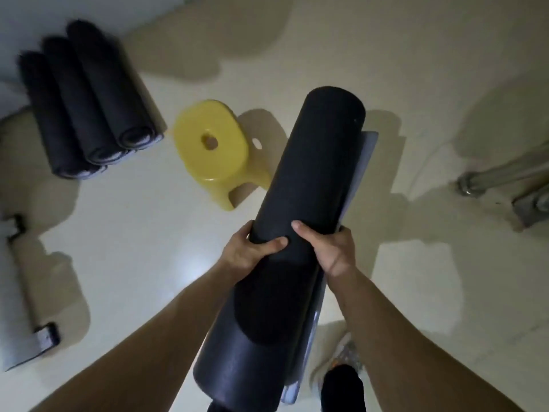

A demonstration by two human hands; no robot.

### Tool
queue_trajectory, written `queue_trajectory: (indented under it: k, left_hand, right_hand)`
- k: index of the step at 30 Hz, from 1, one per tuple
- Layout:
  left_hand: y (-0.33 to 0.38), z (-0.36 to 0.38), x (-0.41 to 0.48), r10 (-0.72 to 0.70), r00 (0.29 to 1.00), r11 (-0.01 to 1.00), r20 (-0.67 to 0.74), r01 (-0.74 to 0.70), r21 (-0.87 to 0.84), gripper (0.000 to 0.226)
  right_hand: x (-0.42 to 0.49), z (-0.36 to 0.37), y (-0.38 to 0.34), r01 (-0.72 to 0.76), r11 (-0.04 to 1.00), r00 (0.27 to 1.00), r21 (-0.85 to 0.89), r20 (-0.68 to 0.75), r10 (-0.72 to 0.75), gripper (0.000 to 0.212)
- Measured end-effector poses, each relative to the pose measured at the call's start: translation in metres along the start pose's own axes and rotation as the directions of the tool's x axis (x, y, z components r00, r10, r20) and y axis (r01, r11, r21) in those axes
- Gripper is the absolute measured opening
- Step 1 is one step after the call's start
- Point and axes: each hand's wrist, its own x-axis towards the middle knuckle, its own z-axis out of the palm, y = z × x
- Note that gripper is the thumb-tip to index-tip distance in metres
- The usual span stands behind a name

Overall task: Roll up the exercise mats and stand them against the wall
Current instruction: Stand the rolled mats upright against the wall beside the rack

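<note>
A rolled dark exercise mat (309, 173) is lifted off the floor in front of me, angled up and away, with a loose grey flap along its right side. My left hand (252, 251) grips its middle from the left and my right hand (329, 251) grips it from the right. Three rolled dark mats (86, 102) lean side by side against the white wall at the upper left. Another grey mat (20, 292) lies on the floor at the left edge, partly out of view.
A yellow plastic stool (212, 150) stands on the pale floor between the leaning mats and the held roll. Metal legs of some equipment (502, 179) sit at the right. My shoe (341, 370) shows at the bottom right.
</note>
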Motion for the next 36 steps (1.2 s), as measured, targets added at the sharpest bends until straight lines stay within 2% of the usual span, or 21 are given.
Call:
queue_trajectory:
  k: [4, 7, 11, 14, 17, 21, 25, 26, 29, 30, 34, 35, 36]
  left_hand:
    - [0.004, -0.126, -0.043, 0.030, 0.993, 0.988, -0.116, -0.047, -0.148, 0.068]
    - [-0.003, -0.216, -0.055, 0.075, 0.978, 0.969, -0.194, -0.118, -0.218, 0.072]
    - [0.003, -0.320, -0.051, 0.128, 0.967, 0.942, -0.221, -0.188, -0.280, 0.069]
    - [0.018, -0.376, -0.027, 0.138, 0.967, 0.909, -0.215, -0.210, -0.359, 0.062]
    - [0.038, -0.422, 0.020, 0.138, 0.959, 0.879, -0.248, -0.233, -0.415, 0.057]
    - [0.070, -0.476, 0.095, 0.132, 0.945, 0.853, -0.298, -0.262, -0.451, 0.060]
    - [0.102, -0.528, 0.175, 0.111, 0.933, 0.849, -0.341, -0.267, -0.455, 0.095]
    - [0.109, -0.541, 0.194, 0.102, 0.932, 0.847, -0.349, -0.265, -0.461, 0.092]
    - [0.134, -0.581, 0.257, 0.095, 0.927, 0.835, -0.364, -0.273, -0.478, 0.059]
    - [0.142, -0.593, 0.277, 0.089, 0.928, 0.834, -0.362, -0.268, -0.483, 0.059]
    - [0.162, -0.625, 0.366, 0.058, 0.938, 0.868, -0.342, -0.216, -0.446, 0.094]
    - [0.162, -0.629, 0.389, 0.031, 0.940, 0.873, -0.340, -0.191, -0.449, 0.100]
    - [0.162, -0.631, 0.411, 0.011, 0.943, 0.876, -0.331, -0.169, -0.451, 0.097]
  right_hand:
    - [-0.069, 0.117, -0.064, 0.076, 0.992, 0.990, -0.097, 0.130, -0.063, 0.124]
    - [-0.103, 0.202, -0.104, 0.148, 0.972, 0.971, -0.182, 0.212, -0.109, 0.125]
    - [-0.118, 0.301, -0.160, 0.261, 0.929, 0.939, -0.263, 0.293, -0.181, 0.141]
    - [-0.112, 0.357, -0.208, 0.324, 0.889, 0.923, -0.323, 0.312, -0.223, 0.128]
    - [-0.081, 0.413, -0.257, 0.371, 0.853, 0.908, -0.366, 0.338, -0.250, 0.113]
    - [-0.027, 0.487, -0.319, 0.439, 0.824, 0.873, -0.358, 0.385, -0.298, 0.113]
    - [0.028, 0.556, -0.372, 0.496, 0.785, 0.846, -0.372, 0.412, -0.339, 0.095]
    - [0.042, 0.574, -0.384, 0.501, 0.777, 0.845, -0.381, 0.411, -0.343, 0.096]
    - [0.079, 0.626, -0.426, 0.520, 0.739, 0.842, -0.429, 0.403, -0.358, 0.101]
    - [0.093, 0.642, -0.439, 0.518, 0.727, 0.845, -0.450, 0.401, -0.353, 0.103]
    - [0.165, 0.690, -0.473, 0.486, 0.721, 0.868, -0.493, 0.367, -0.334, 0.108]
    - [0.184, 0.701, -0.475, 0.468, 0.728, 0.877, -0.501, 0.365, -0.313, 0.112]
    - [0.205, 0.711, -0.475, 0.456, 0.733, 0.883, -0.505, 0.361, -0.300, 0.119]
